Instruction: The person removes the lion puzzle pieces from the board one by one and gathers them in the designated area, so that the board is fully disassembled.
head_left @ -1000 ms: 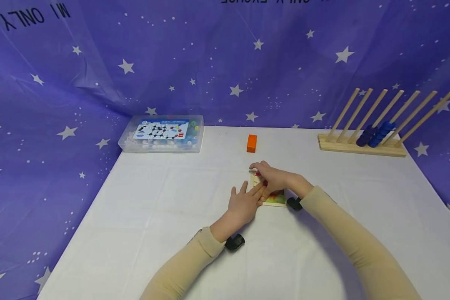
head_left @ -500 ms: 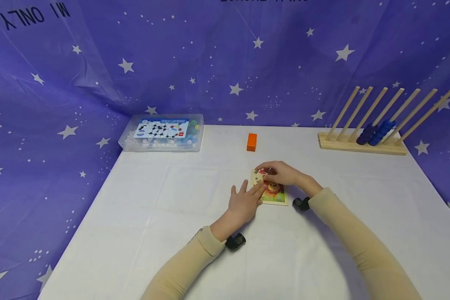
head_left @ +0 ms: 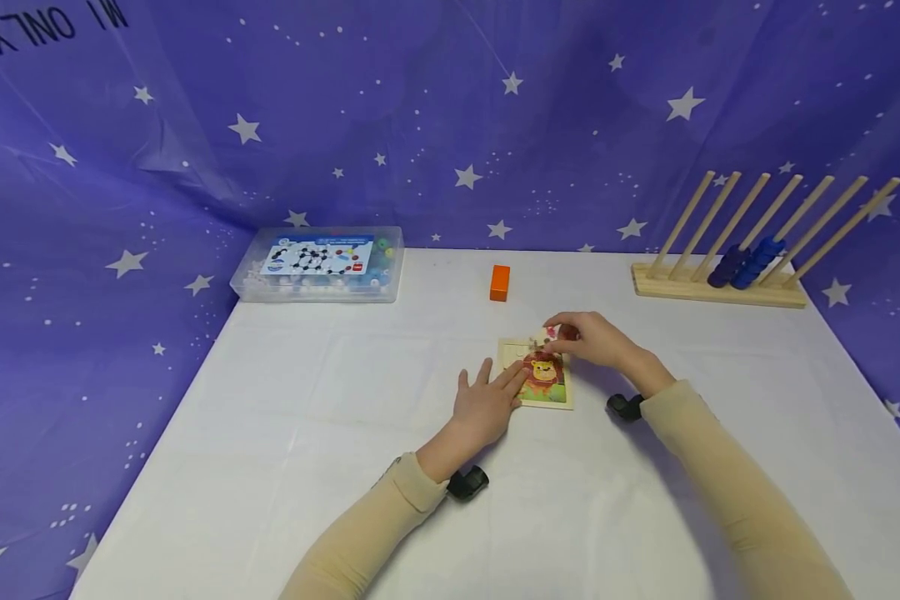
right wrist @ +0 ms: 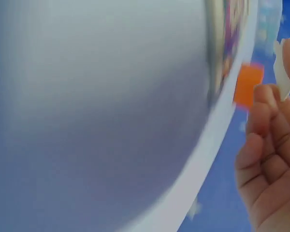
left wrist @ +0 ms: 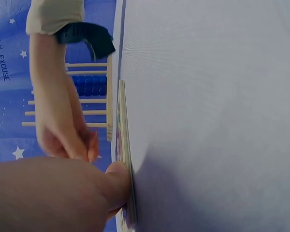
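In the head view a small wooden jigsaw puzzle (head_left: 508,352) with a lion picture lies mid-table, bare wood showing at its upper left. My left hand (head_left: 483,410) rests on its left side, fingers spread and straight; the left wrist view has the thumb (left wrist: 117,181) at the board's edge. Just above the puzzle's upper right corner, my right hand (head_left: 603,340) pinches a pale puzzle piece (head_left: 547,335) with red markings. From the right wrist the piece (right wrist: 282,72) appears edge-on between thumb and fingers, raised off the board.
Behind the puzzle stands an orange block (head_left: 499,283). A clear plastic box (head_left: 243,287) of small colourful parts sits at the back left. At the back right is a wooden peg rack (head_left: 712,290) with dark blue beads on two pegs. A starry purple cloth (head_left: 420,125) hangs behind.
My right hand has moved from beside the left fingers to the upper right, lifting the puzzle piece away and uncovering more of the lion picture. The left hand has stayed nearly still.
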Demonstrator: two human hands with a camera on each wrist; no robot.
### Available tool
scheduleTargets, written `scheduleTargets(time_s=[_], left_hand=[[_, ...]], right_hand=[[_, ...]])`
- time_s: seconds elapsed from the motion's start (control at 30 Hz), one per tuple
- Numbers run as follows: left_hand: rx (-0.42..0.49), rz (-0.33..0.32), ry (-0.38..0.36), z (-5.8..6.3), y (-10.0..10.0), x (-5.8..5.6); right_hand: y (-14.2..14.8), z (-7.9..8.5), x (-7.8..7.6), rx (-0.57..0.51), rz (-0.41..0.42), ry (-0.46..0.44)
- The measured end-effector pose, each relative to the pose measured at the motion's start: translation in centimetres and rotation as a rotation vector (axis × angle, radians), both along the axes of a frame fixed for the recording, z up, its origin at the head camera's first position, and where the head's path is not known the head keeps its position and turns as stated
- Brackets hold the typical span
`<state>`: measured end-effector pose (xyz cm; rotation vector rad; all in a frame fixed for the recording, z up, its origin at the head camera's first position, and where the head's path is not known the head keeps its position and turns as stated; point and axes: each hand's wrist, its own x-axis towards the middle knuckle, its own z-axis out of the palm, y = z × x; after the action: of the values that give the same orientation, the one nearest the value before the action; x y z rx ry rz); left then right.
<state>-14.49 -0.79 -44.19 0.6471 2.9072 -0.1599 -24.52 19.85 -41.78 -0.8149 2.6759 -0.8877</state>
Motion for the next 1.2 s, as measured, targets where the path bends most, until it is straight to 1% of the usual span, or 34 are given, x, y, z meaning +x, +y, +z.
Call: scheduleTargets(time_s=[0.17,0.27,0.4,0.5,0.57,0.73,0.8,0.9,1.0,1.1,1.2], left_hand=[[0.017,-0.011,0.021,0.2,-0.1,0.0],[0.031,-0.006,0.029,0.3,-0.2,0.1],[0.046,0.002,0.017,0.1,-0.4,0.5],[0.045,-0.009,0.024,-0.1,-0.5,0.7],[0.048,-0.015,0.036,-0.1,-0.5,0.7],[0.052,-0.018,0.055,-0.3,-0.3,0.3],[0.053,-0.014,0.052,-0.3,-0.3,0.2],[0.055,-0.007,0.044,-0.3,-0.2,0.1],[0.059,-0.004,0.034,-0.2,-0.1,0.2],[0.040,-0.004,0.025,-0.2,0.0,0.2],[0.023,0.000,0.015,-0.1,0.1,0.1]], right_hand=[[5.1,0.2,0.2,0.062,-0.080,0.012],[7.5,-0.1,0.5,0.100,-0.094,-0.007],[9.1,-0.9,1.2,0.107,-0.068,-0.030],[9.6,-1.5,1.6,0.094,-0.062,-0.023],[9.7,-1.7,1.7,0.090,-0.061,-0.013],[9.0,-1.0,1.5,0.137,-0.064,0.009],[8.3,-0.7,1.4,0.162,-0.064,0.045],[6.4,-0.3,1.2,0.165,-0.029,0.081],[4.1,0.2,1.0,0.139,0.049,0.056],[1.7,0.4,0.9,0.117,0.170,0.003],[-0.5,0.5,0.5,0.144,0.279,-0.029]])
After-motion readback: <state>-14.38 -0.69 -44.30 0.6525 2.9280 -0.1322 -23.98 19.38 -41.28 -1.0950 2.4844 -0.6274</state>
